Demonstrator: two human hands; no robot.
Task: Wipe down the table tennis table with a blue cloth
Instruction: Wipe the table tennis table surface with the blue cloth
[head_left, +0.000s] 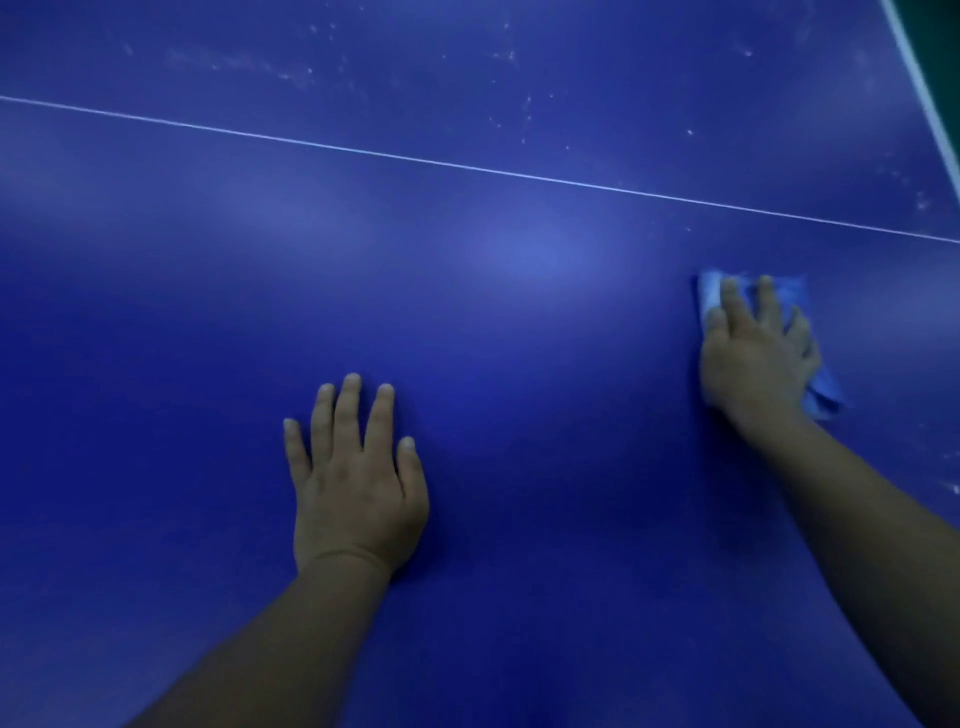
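The blue table tennis table (467, 312) fills almost the whole view. My right hand (753, 358) lies flat, fingers spread, pressing a crumpled light-blue cloth (709, 291) onto the surface at the right; the cloth shows past the fingertips and under the outer side of the hand. My left hand (358, 483) rests palm-down on the bare table near the middle, fingers straight and slightly apart, holding nothing.
A thin white centre line (467, 167) runs across the table from upper left to right. Beyond it the surface carries several whitish specks and smears (511, 57). The white edge stripe (919, 78) and dark green floor show at the top right corner.
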